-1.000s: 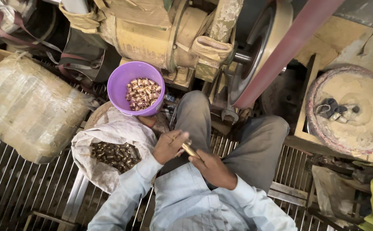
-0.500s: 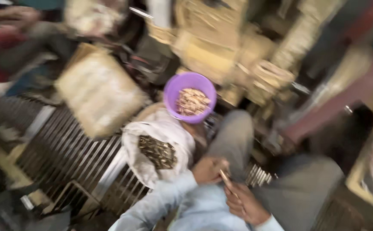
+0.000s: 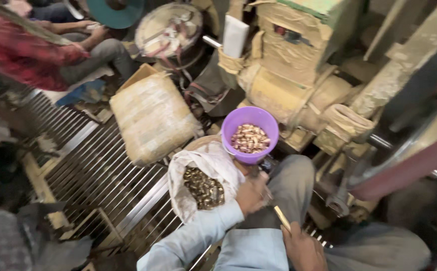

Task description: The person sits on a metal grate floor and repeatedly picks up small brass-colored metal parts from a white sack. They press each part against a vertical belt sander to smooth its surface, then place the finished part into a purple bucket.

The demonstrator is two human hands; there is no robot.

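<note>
Purple bowl (image 3: 250, 131) — coppery pieces (image 3: 249, 138); white sack (image 3: 203, 165) — brassy pieces (image 3: 203, 188).

- Metal grating (image 3: 98, 175) of parallel bars, across the lower left of the frame.
- Wrapped tan bundle (image 3: 151, 118), lying on the grating, left of centre.
- Dusty yellowish machine (image 3: 299, 75) with a green top, upper centre to upper right.
- White rectangular block (image 3: 235, 36), upright, upper centre, just left of the machine.
- Round drum (image 3: 171, 32) strung with wires, top centre-left.
- Teal dish (image 3: 115, 11), top edge, left of the drum.
- Red sleeve (image 3: 25, 52) of another person, upper left corner.
- Reddish pipe (image 3: 404, 168), slanting along the right side.
</note>
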